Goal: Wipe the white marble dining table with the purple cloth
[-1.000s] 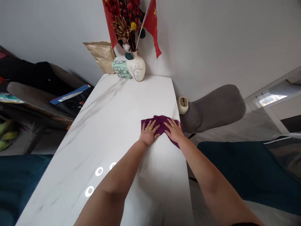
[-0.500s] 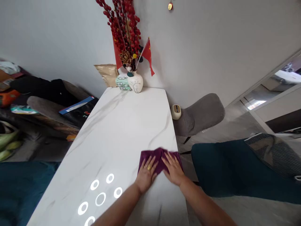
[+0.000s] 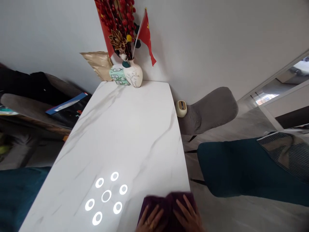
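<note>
In the head view, the left hand (image 3: 151, 220) and right hand (image 3: 188, 216) press side by side on a purple cloth (image 3: 170, 206) near the right edge of the white bench (image 3: 135, 129) — each grip laid flat, fingers spread, rather than closed on it. At the far end stand a vase (image 3: 134, 75) of berries, a green pack (image 3: 118, 76) and a gold bag (image 3: 100, 66) — all near the wall.

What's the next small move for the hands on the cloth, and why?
I'd likely slide the left hand and right hand slightly leftward together, with the purple cloth under them: it reaches the right edge of the table, which extends to its left.
</note>
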{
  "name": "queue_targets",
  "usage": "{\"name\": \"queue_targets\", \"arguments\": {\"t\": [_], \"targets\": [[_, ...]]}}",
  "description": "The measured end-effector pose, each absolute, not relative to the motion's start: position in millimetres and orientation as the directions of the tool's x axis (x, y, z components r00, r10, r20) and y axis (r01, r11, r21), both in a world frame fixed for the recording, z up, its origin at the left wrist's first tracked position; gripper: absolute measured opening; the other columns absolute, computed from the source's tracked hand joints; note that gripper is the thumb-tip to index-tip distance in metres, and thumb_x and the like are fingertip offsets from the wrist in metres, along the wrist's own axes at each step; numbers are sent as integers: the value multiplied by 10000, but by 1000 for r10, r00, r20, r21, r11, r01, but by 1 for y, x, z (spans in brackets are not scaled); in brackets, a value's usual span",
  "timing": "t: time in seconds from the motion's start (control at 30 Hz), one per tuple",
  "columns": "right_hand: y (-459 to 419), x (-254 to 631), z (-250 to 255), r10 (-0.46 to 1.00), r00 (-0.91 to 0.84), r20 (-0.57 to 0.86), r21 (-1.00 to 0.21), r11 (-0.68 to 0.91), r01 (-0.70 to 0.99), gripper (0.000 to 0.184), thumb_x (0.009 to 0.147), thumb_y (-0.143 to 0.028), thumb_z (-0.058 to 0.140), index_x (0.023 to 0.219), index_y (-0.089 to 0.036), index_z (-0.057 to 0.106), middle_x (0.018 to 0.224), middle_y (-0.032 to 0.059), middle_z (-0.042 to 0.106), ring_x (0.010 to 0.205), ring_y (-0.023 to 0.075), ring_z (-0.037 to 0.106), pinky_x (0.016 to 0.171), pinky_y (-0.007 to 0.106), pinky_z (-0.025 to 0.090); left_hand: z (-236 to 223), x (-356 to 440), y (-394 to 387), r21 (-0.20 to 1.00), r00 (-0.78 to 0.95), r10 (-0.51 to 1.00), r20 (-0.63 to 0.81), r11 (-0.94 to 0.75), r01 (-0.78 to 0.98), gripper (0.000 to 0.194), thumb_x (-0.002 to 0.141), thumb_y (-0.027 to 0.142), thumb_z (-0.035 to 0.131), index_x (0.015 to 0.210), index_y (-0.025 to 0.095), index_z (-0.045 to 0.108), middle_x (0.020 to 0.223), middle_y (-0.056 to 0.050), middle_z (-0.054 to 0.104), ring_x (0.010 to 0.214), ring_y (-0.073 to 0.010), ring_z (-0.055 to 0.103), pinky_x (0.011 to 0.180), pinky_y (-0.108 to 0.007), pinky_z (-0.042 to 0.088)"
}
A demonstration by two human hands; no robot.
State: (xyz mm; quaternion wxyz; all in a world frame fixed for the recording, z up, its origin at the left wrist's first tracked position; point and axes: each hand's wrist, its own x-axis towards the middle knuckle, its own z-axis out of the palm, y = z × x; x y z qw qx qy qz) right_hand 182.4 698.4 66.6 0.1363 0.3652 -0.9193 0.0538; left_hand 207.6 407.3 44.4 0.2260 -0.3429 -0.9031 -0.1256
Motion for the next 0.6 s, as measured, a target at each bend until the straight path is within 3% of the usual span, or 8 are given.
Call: {"name": "queue_targets", "arguments": {"t": [0.07,0.1,0.2,0.4,0.6], "targets": [[696,129,79,-634,-753,175,-140,742,-656,609,963,-391,594,1562,-298,535,1683,57,429,1627,356,205,1094,529,552,66,156,411,132,-756,591,280,757,640,554,913,473,652,1452,349,635,1567,-46,588,1386,-314,599,1067,-517,587],[694,98,84,-612,-779,136,-222,747,-626,649,964,-402,589,1592,-268,495,1705,82,387,1631,356,187,1115,536,537,76,127,415,149,-798,568,201,788,598,630,911,464,670,1520,343,564,1631,-55,512,1438,-324,553,1091,-545,572],[683,-1,97,-530,-844,76,-358,776,-520,625,981,-216,515,1603,-254,470,1740,72,313,1645,308,138,1237,568,408,97,37,428,192,-859,498,120,837,512,677,946,390,679,1586,312,471,1691,-69,422,1541,-318,428,1196,-598,469],[665,-167,104,-515,-853,80,-457,742,-491,616,955,-157,544,1569,-203,519,1733,96,322,1643,300,145,1296,574,312,109,-110,436,312,-929,369,-4,883,350,864,902,655,687,1619,244,438,1753,-141,257,1625,-393,213,1296,-693,221],[650,-271,100,-460,-882,103,-519,732,-443,615,928,-163,608,1539,-211,565,1719,105,348,1638,311,169,1327,593,238,118,-200,440,354,-987,147,-71,928,113,745,952,509,634,1634,316,406,1783,-72,176,1648,-365,124,1312,-702,102]]}}
